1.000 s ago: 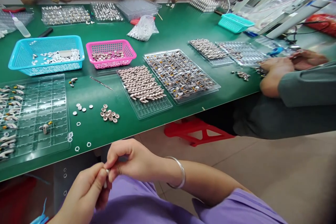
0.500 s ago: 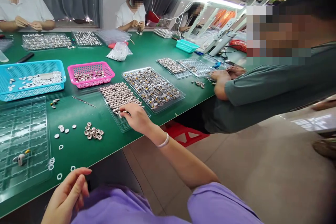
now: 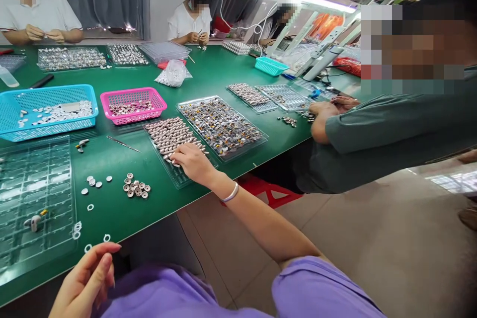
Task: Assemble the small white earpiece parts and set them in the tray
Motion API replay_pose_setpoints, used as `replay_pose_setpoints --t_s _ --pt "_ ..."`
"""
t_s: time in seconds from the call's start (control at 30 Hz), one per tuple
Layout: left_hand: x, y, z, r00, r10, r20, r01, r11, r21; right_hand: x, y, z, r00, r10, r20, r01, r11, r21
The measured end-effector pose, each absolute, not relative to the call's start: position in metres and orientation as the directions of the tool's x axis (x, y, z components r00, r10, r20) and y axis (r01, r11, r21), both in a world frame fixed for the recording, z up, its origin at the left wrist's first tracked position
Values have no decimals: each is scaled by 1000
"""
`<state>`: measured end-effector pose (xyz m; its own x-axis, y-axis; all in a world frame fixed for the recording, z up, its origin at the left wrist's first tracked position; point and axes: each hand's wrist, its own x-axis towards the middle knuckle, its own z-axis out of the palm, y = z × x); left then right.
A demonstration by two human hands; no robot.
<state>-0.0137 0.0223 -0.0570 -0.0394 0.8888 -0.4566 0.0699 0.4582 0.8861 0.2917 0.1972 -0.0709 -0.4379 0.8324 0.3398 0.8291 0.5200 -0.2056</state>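
My right hand reaches to the near end of a clear tray packed with rows of small pinkish oval pieces. Its thumb and fingertips are closed on one of these pieces, mostly hidden by the fingers. My left hand hangs at the table's front edge, index finger stretched and thumb apart, the other fingers loosely curled; nothing shows in it. White rings lie just beyond it. Further in are a cluster of small round cups and several flat silver discs. Tweezers lie behind the cups.
On the left stands a large clear compartment tray holding a white earbud-like part. Behind are a blue basket and a pink basket. A filled tray adjoins mine. A co-worker's arm is at the right.
My right thumb and fingertips have closed together at the tray's pieces. My left hand has shifted slightly left and down in the picture. The whole view has turned a little.
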Motion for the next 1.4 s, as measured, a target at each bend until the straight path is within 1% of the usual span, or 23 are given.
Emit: replay_pose_setpoints --t_s 0.07,0.1,0.13,0.17,0.2,0.23,0.27,0.3,0.33,0.47,0.57,0.63,0.7,0.8,0.87,0.9,0.97,1.03,1.13,1.2,1.27,1.33,1.4 --pt "-18 25 -52 -78 918 -390 140 397 907 288 193 -70 -413 825 387 816 523 -245" --pt "-23 28 -50 -99 936 -339 210 352 912 284 190 -69 -401 819 411 804 530 -271" --pt "-32 33 -47 -122 956 -268 312 293 904 278 185 -69 -396 810 433 786 543 -297" --pt "-43 40 -44 -146 975 -169 441 217 871 271 180 -70 -399 798 452 759 564 -325" --pt "-55 48 -41 -208 977 -38 580 155 800 263 174 -71 -409 783 469 725 591 -354" --pt "-69 56 -37 -247 966 72 709 130 693 254 168 -72 -423 764 486 681 622 -385" --pt "-82 64 -32 -254 957 140 814 133 565 245 162 -74 -435 743 509 624 656 -425" --pt "-95 72 -28 -254 952 173 880 153 450 236 155 -76 -447 724 524 570 683 -457" --pt "-105 79 -25 -249 954 166 897 163 410 227 149 -78 -458 708 538 522 704 -481" --pt "-126 98 -21 -224 968 113 918 171 357 201 132 -85 -468 679 565 394 733 -555" --pt "-126 102 -26 -203 972 122 926 150 347 190 125 -87 -464 678 570 337 731 -594" --pt "-121 101 -29 -199 967 158 924 131 359 182 120 -85 -457 685 567 298 719 -628" --pt "-109 95 -30 -191 959 211 917 98 386 169 114 -82 -442 707 552 240 686 -686" --pt "-80 82 -32 -138 948 285 895 -4 447 145 103 -75 -400 757 516 125 603 -788" --pt "-58 71 -35 -84 950 301 868 -79 490 131 96 -73 -364 773 520 77 581 -810" --pt "-49 67 -36 -72 950 305 838 -109 535 126 94 -73 -346 772 534 71 589 -805" --pt "-36 60 -38 -89 961 261 708 -124 695 121 90 -74 -306 766 566 87 614 -784" --pt "-28 56 -40 -92 979 183 556 -102 825 123 87 -75 -273 766 582 98 624 -775" --pt "-24 54 -42 -76 996 52 333 -24 943 131 86 -75 -246 794 555 44 582 -812" --pt "-22 53 -42 -91 995 -27 185 44 982 136 85 -73 -229 843 486 -29 493 -869" --pt "-20 52 -42 -120 990 -71 92 82 992 140 85 -71 -226 898 378 -115 360 -926" --pt "-18 51 -42 -159 985 -62 86 77 993 142 84 -70 -247 929 274 -202 227 -953" --pt "-16 50 -41 -197 980 -34 128 60 990 144 83 -68 -287 935 207 -279 125 -952"
